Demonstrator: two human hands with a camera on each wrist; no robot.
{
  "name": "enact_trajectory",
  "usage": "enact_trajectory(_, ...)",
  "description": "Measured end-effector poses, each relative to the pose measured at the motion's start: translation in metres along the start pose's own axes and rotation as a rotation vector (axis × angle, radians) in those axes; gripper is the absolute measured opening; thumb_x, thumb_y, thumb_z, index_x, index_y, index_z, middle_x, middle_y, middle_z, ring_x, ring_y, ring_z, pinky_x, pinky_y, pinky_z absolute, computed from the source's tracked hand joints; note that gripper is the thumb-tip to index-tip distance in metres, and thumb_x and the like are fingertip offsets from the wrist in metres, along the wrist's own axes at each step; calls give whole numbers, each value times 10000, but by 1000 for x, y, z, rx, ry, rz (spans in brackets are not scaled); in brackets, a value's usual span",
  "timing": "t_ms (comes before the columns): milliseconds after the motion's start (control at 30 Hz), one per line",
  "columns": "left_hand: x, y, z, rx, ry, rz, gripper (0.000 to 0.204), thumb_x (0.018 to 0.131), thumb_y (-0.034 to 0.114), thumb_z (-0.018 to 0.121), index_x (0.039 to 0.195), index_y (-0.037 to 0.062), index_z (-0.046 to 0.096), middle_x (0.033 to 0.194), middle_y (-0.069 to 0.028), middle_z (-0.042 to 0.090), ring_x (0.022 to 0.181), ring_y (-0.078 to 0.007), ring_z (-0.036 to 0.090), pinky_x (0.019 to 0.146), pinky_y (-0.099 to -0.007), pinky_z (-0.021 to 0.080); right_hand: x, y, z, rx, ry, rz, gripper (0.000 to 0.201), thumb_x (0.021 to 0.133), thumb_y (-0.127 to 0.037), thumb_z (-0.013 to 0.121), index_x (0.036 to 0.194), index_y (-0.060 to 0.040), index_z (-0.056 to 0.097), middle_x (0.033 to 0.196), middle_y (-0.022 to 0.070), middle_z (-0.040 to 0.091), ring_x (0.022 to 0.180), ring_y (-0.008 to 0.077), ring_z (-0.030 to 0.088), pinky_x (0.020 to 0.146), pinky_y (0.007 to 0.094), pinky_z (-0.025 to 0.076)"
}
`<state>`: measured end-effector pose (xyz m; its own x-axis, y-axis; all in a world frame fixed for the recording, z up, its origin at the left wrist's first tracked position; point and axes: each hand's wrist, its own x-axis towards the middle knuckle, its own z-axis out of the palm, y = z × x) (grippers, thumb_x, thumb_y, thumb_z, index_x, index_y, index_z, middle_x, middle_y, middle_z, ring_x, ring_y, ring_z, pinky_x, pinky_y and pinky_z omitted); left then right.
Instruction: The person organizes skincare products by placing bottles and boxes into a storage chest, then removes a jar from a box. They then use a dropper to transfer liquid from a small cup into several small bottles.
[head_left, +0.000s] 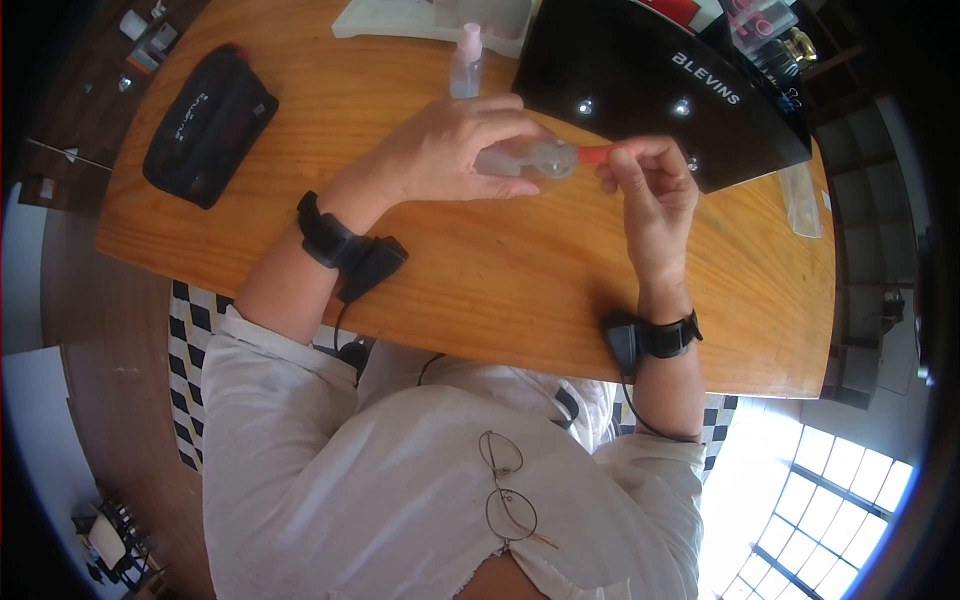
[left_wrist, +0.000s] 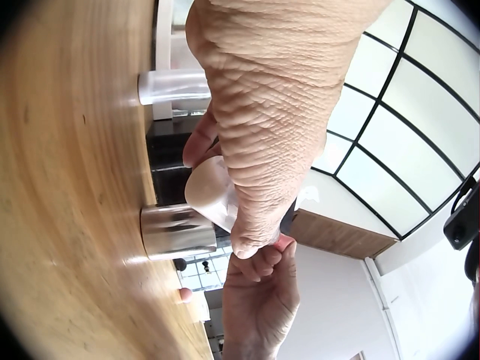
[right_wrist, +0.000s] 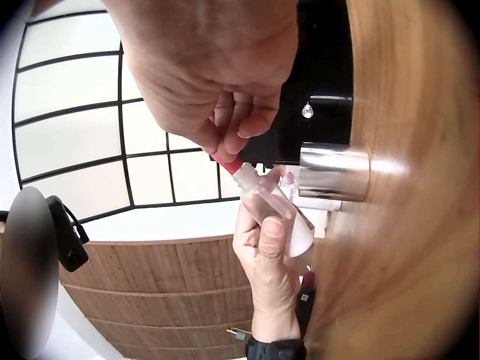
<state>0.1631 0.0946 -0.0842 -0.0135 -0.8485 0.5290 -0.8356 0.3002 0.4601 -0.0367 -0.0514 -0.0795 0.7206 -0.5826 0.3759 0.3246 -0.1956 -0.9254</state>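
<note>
My left hand (head_left: 455,150) (right_wrist: 270,281) grips a small clear bottle (head_left: 500,160) (left_wrist: 208,191) (right_wrist: 271,208), tilted above the table, its whitish base toward the left hand. At the neck end, the right hand (head_left: 655,190) (left_wrist: 259,304) (right_wrist: 214,60) pinches a slim red piece (head_left: 594,155) (right_wrist: 228,163) between thumb and fingers. The red piece meets the neck in the right wrist view; whether it goes inside cannot be told. A shiny metal cylinder (left_wrist: 178,232) (right_wrist: 334,171) stands on the table near both hands.
A bottle with a pink cap (head_left: 466,75) stands behind the left hand on the wooden table (head_left: 450,260). The black case (head_left: 210,125) lies at the left. A black BLEVINS board (head_left: 640,85) and a clear plastic piece (head_left: 800,200) are at the right.
</note>
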Motion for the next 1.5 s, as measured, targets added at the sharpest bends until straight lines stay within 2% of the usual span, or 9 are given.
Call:
enact_trajectory(767, 0, -2, 4, 12, 44, 81, 473, 744, 326, 861, 1089, 53, 688, 843, -42, 601, 722, -210, 611, 626, -329, 523, -3, 1, 3, -2, -58, 28, 111, 957, -105, 678, 1001, -19, 624, 926, 62, 722, 788, 79, 651, 710, 215, 531)
enact_trajectory(1500, -1, -2, 3, 4, 29, 69, 474, 748, 323, 858, 1106, 61, 691, 844, -43, 592, 731, -213, 606, 631, -335, 519, -3, 0, 3, -15, -60, 41, 115, 951, -101, 686, 997, -16, 625, 923, 57, 718, 791, 74, 642, 716, 214, 537)
